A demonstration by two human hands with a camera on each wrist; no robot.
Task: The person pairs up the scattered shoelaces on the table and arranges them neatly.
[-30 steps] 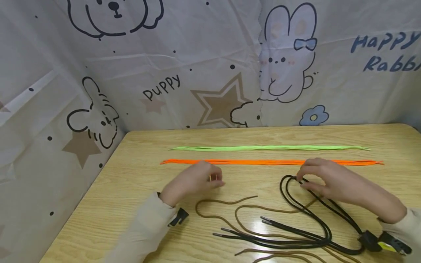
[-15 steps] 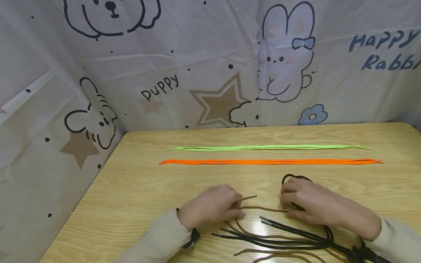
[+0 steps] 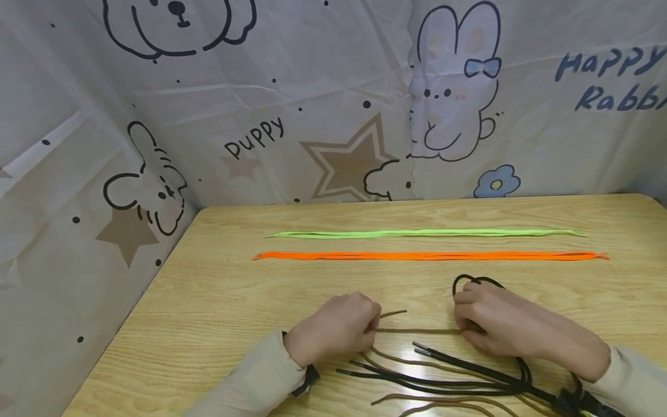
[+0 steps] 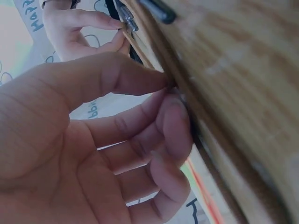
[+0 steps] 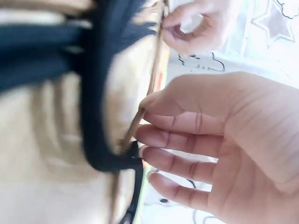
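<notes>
A thin brown shoelace point(image 3: 417, 331) runs straight across the gap between my two hands. My left hand point(image 3: 336, 327) pinches it between thumb and fingertips, close over the table; a free brown end pokes out beyond the knuckles. My right hand point(image 3: 526, 327) pinches the same lace farther right, as the right wrist view shows with the brown lace point(image 5: 138, 121) under the thumb. Black shoelaces point(image 3: 432, 385) lie folded in front, their tips pointing left. A loop of them shows behind my right hand, and in the right wrist view a black lace point(image 5: 93, 116) crosses the brown one.
Farther back on the wooden table point(image 3: 219, 278), an orange shoelace point(image 3: 417, 255) and a light green shoelace point(image 3: 417, 234) lie stretched out side by side. More brown lace point(image 3: 443, 399) lies at the front edge of view. A printed cloth point(image 3: 323, 87) hangs behind the table.
My left hand has moved right and toward me onto the brown lace. The right hand has come down from the black loop to the brown lace, whose curved middle is now pulled straight.
</notes>
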